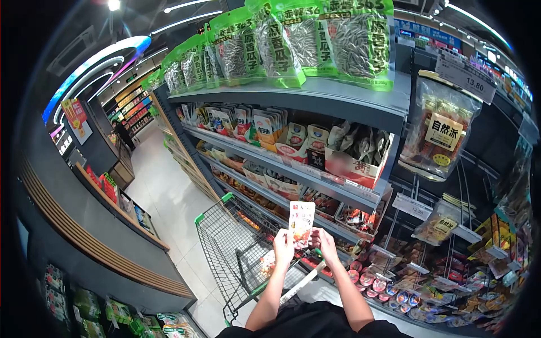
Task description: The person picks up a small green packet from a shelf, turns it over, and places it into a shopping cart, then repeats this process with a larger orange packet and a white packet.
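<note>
Both my hands hold up a small white snack packet (pixel 301 222) with red lettering and a food picture near its bottom. My left hand (pixel 283 246) grips its left edge. Against the lower right edge, my right hand (pixel 322 241) has its fingers closed on the same packet. Just below my hands is the handle (pixel 303 283) of a wire shopping cart (pixel 225 248) with green corners. Inside the cart, partly behind my left forearm, lies a reddish-and-white package (pixel 267 263).
Shelves of boxed snack packets (pixel 270 132) rise ahead, topped by green sunflower seed bags (pixel 282 50). Hanging bags (pixel 437 129) and round tubs (pixel 377 281) fill the right. A tiled aisle (pixel 152 169) runs away at left beside a curved counter (pixel 101 236). A distant person (pixel 123 135) stands there.
</note>
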A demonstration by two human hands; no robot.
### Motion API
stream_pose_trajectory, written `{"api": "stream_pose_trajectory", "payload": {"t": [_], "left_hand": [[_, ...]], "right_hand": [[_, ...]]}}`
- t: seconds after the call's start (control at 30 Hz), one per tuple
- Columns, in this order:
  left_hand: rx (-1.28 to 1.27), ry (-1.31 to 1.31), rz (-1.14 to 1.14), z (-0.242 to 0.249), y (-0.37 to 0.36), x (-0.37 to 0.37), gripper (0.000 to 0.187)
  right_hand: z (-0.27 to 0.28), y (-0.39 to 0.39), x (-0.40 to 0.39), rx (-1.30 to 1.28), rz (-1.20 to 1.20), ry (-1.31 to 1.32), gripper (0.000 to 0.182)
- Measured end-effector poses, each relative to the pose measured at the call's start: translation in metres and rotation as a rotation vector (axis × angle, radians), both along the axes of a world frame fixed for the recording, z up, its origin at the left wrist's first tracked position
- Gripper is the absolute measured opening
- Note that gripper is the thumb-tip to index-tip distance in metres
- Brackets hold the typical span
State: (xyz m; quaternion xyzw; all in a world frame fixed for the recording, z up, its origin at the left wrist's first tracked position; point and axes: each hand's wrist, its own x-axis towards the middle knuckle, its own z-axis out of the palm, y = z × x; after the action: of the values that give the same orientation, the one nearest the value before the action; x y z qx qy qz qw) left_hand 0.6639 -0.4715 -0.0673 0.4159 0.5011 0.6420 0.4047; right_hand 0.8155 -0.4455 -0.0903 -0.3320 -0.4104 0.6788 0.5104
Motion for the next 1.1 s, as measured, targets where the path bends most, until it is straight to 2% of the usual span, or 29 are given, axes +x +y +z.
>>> {"api": "stream_pose_trajectory", "payload": {"t": [0.07,0.1,0.2,0.33,0.53,0.67,0.77,0.87,0.9,0.93,1.07,1.1], "left_hand": [[0.022,-0.006,0.005,0.000,-0.005,0.003,0.014],[0.032,-0.014,-0.001,0.008,-0.007,0.006,0.015],[0.064,0.020,-0.044,0.015,-0.004,0.009,0.017],[0.068,0.109,-0.044,0.026,-0.007,0.011,0.020],[0.002,0.008,-0.124,0.023,-0.004,0.012,0.017],[0.024,0.063,-0.127,0.006,0.001,0.009,0.015],[0.063,0.080,-0.110,0.019,-0.003,0.014,0.018],[0.144,0.196,-0.037,0.024,-0.005,0.019,0.027],[0.103,0.231,-0.003,0.028,-0.008,0.021,0.039],[0.097,0.410,0.034,0.038,-0.012,0.022,0.052],[0.143,0.784,-0.054,0.061,-0.024,0.031,0.072],[0.143,0.791,-0.097,0.062,-0.025,0.034,0.076]], "right_hand": [[0.019,0.007,-0.003,0.120,0.009,-0.026,0.036],[0.016,0.014,-0.004,0.220,-0.016,-0.163,0.032],[0.012,0.022,-0.009,0.171,0.056,-0.159,0.028],[0.025,0.018,-0.013,0.202,-0.026,-0.203,0.026],[0.022,0.013,-0.007,0.151,-0.056,-0.196,0.026],[0.014,0.015,-0.005,0.164,-0.062,-0.211,0.024],[0.026,0.011,-0.005,0.195,-0.120,-0.234,0.023],[0.018,0.013,-0.001,0.132,-0.143,-0.283,0.022],[0.014,0.015,-0.001,0.096,-0.187,-0.292,0.022],[0.018,0.014,0.002,0.113,-0.193,-0.291,0.022],[0.033,0.009,-0.002,0.231,-0.345,-0.299,0.026],[0.042,0.005,-0.006,0.248,-0.381,-0.284,0.027]]}}
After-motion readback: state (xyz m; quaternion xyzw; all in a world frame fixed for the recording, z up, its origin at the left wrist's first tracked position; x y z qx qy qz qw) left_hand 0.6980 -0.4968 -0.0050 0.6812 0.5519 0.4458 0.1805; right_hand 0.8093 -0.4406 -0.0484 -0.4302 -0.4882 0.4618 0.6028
